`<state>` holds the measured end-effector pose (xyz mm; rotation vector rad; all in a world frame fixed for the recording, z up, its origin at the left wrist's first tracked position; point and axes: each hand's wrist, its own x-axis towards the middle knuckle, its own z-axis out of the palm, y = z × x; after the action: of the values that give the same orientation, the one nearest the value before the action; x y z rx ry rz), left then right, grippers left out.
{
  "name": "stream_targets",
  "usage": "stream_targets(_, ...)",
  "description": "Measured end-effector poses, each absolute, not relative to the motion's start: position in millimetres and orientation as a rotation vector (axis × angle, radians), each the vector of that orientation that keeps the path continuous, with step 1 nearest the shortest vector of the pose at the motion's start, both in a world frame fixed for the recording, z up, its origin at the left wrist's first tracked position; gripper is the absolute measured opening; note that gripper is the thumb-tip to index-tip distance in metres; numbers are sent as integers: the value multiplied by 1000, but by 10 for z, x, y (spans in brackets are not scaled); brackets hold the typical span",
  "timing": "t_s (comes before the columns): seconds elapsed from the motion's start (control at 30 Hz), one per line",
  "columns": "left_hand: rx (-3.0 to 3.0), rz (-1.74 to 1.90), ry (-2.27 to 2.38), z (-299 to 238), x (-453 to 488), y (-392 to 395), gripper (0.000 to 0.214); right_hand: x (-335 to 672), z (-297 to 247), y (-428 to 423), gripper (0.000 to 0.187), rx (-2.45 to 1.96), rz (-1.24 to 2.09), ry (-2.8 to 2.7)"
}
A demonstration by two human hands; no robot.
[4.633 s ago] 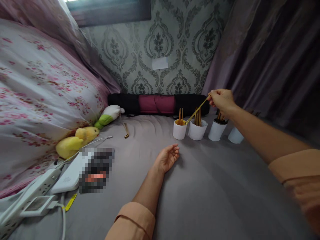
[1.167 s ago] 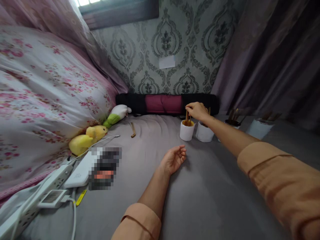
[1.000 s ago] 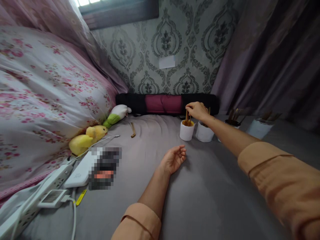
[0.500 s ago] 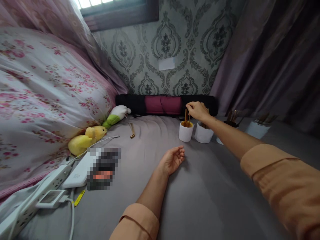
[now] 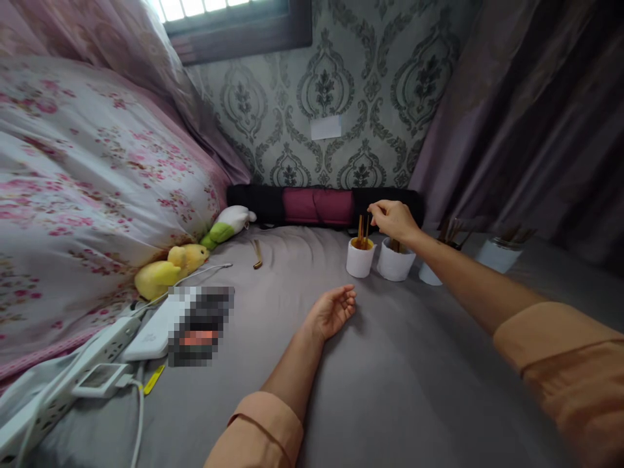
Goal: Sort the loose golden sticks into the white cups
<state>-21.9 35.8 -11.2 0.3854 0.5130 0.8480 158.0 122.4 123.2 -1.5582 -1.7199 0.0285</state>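
My right hand (image 5: 392, 221) reaches out over a row of white cups on the grey bed sheet. Its thumb and forefinger pinch the top of a thin brown stick (image 5: 367, 229) that stands in the leftmost cup (image 5: 359, 259) beside another stick. The second cup (image 5: 394, 264), partly behind my hand, also holds sticks. A third cup (image 5: 431, 273) and a fourth cup (image 5: 494, 254) stand further right. My left hand (image 5: 333, 311) lies palm up on the sheet in front of the cups, fingers loosely apart, holding nothing.
A loose stick (image 5: 257, 255) lies on the sheet to the left. Yellow plush toys (image 5: 168, 270), a green and white plush (image 5: 228, 221), a power strip (image 5: 73, 364) and a white power bank (image 5: 149, 333) line the floral duvet (image 5: 97, 175). A black and maroon roll (image 5: 319, 205) lies along the wall.
My right hand brought a stick from above the second cup down into the leftmost cup and has drawn slightly right. My left hand has stayed in place.
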Motion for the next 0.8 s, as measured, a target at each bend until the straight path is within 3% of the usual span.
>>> stream_targets(0.47,379,842,510,-96,-226,350,9,1583,973,954,43,-1495,350,-1385)
stream_targets(0.8,349,833,501,-105,-233,356,8,1579,732,790,45,-1455,374,-1316)
